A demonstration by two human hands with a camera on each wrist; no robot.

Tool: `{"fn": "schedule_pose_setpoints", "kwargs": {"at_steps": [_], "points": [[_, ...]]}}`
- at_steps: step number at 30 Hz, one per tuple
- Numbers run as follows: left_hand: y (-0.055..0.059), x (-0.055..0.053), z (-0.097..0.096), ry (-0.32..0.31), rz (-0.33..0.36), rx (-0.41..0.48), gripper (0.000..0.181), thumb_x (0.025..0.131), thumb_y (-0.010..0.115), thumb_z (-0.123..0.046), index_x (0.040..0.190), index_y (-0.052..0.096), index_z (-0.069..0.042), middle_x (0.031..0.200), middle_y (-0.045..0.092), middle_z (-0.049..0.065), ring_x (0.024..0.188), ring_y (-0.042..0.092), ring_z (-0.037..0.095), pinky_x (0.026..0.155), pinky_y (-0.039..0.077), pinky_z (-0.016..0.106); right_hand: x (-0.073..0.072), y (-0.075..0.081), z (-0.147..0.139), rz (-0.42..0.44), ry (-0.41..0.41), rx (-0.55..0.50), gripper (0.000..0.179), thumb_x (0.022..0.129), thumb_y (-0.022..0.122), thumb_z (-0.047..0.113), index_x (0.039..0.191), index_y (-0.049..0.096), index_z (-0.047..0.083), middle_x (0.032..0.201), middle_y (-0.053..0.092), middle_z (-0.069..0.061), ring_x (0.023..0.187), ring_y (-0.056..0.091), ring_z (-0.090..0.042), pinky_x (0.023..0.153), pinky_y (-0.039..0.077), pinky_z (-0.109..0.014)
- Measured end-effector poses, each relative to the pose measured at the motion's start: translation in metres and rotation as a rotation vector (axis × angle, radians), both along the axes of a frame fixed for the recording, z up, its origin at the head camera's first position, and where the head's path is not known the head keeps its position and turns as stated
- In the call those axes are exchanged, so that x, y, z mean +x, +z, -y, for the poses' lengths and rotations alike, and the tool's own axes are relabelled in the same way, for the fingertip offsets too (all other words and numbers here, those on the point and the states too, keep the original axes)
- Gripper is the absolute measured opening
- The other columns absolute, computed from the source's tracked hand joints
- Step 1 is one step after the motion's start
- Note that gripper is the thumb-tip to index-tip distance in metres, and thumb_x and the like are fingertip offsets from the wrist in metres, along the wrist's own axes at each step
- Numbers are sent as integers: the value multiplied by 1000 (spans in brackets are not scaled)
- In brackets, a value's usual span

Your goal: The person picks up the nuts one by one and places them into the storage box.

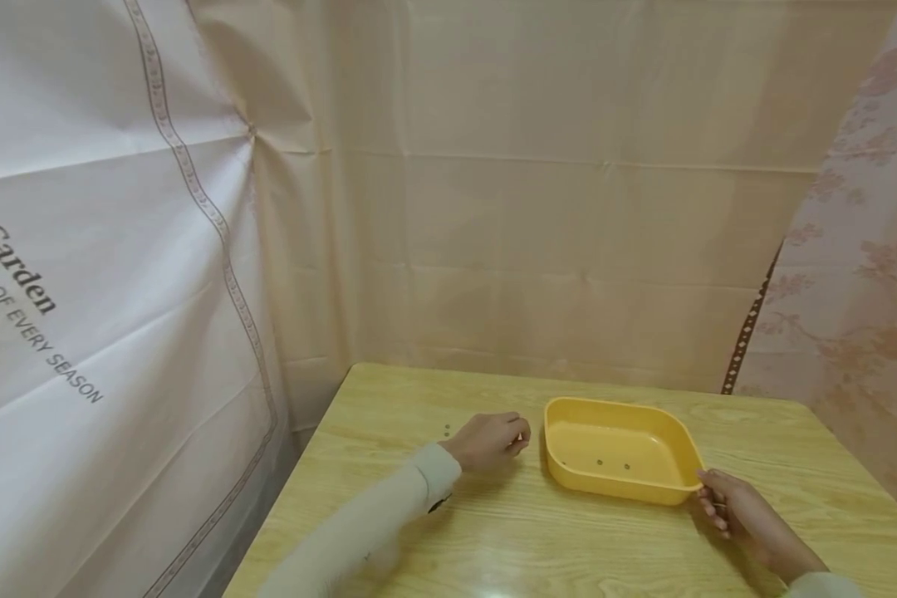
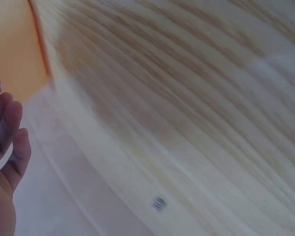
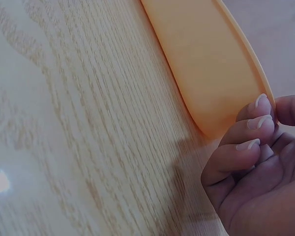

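Observation:
A yellow tray [image 1: 605, 490] sits on the table, with a few small metal pieces, nut-like in look, on its floor; one is this small piece [image 1: 600, 463]. My right hand [image 1: 743, 511] pinches the tray's near right corner, thumb against the rim; the right wrist view shows its fingers [image 3: 236, 160] curled under the tray's edge [image 3: 216, 123]. Just left of the tray, my left hand [image 1: 489, 440] hovers with bent fingers. Its fingertips are partly hidden, so whether they pinch something small cannot be told. Behind its wrist lie two small metal pieces [image 1: 447, 427], blurred in the left wrist view [image 2: 159, 204].
The wood-grain table [image 1: 493, 540] reaches back to a beige cloth [image 1: 538, 208] hung behind it. A white printed cloth [image 1: 120, 249] hangs at the left, and a flowered cloth [image 1: 860, 316] at the right.

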State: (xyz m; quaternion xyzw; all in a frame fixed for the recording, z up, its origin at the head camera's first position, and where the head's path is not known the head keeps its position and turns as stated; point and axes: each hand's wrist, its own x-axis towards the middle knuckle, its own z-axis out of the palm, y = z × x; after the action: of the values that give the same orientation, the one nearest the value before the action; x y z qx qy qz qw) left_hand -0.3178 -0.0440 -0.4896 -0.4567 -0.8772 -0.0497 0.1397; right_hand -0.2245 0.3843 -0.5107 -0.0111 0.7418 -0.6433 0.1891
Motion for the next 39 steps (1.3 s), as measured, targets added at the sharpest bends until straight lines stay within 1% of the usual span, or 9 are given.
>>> {"fn": "schedule_pose_setpoints", "kwargs": {"at_steps": [8, 12, 15, 18, 22, 27, 33, 35, 39], "points": [[-13, -14, 33, 54, -24, 27, 7, 104, 64, -23, 104, 69, -18, 101, 67, -7, 80, 60, -1, 67, 46, 11, 1, -1, -2, -5, 5, -7, 36, 113, 34, 37, 94, 53, 13, 78, 52, 6, 60, 46, -6, 53, 43, -23], [-16, -21, 50, 76, -5, 53, 5, 102, 66, -20, 102, 69, -17, 98, 67, -6, 78, 60, 0, 66, 48, 13, 1, -1, -2, -13, 8, -10, 36, 113, 34, 37, 93, 53, 14, 77, 52, 7, 59, 47, -6, 52, 43, -22], [-17, -26, 62, 112, 2, 59, 5, 102, 66, -20, 102, 69, -17, 95, 65, -6, 76, 58, 0, 65, 48, 14, 1, 0, -3, -12, 7, -11, 37, 113, 34, 36, 93, 54, 14, 77, 53, 7, 59, 47, -5, 52, 43, -22], [-17, -29, 73, 165, 11, 58, 5, 102, 66, -22, 102, 69, -17, 94, 65, -6, 74, 57, 1, 63, 47, 16, 0, 0, -3, -8, 9, -8, 37, 113, 35, 37, 93, 55, 14, 77, 53, 8, 59, 48, -6, 53, 43, -22], [-17, -29, 86, 210, 30, 54, 7, 102, 67, -23, 102, 69, -16, 94, 64, -5, 73, 57, 2, 63, 48, 18, -1, 0, -3, -2, 19, -4, 36, 113, 34, 38, 93, 54, 15, 78, 53, 8, 60, 47, -6, 53, 43, -23], [-18, -28, 96, 232, 63, 53, 10, 101, 68, -23, 103, 69, -14, 95, 64, -3, 76, 60, 5, 65, 51, 21, -1, 0, -3, -9, 25, -9, 35, 114, 34, 35, 93, 54, 15, 77, 53, 7, 59, 47, -6, 53, 43, -23], [-23, -30, 107, 276, 83, 30, 15, 102, 67, -28, 105, 70, -14, 97, 64, -2, 79, 62, 7, 66, 52, 23, -3, -2, -4, -16, 41, -26, 36, 114, 32, 35, 92, 53, 15, 77, 53, 7, 59, 47, -6, 52, 43, -21], [-26, -32, 111, 277, 78, 24, 14, 102, 67, -28, 104, 70, -15, 96, 64, -3, 78, 62, 7, 65, 52, 23, -3, -3, -4, -23, 53, -36, 37, 114, 32, 35, 92, 54, 15, 77, 54, 8, 59, 47, -5, 52, 43, -21], [-27, -32, 116, 271, 70, 31, 10, 101, 69, -27, 101, 70, -17, 95, 63, -3, 78, 63, 7, 65, 52, 23, -3, -4, -5, -26, 55, -46, 37, 114, 32, 34, 92, 54, 15, 76, 54, 8, 58, 48, -5, 52, 43, -21]]}}
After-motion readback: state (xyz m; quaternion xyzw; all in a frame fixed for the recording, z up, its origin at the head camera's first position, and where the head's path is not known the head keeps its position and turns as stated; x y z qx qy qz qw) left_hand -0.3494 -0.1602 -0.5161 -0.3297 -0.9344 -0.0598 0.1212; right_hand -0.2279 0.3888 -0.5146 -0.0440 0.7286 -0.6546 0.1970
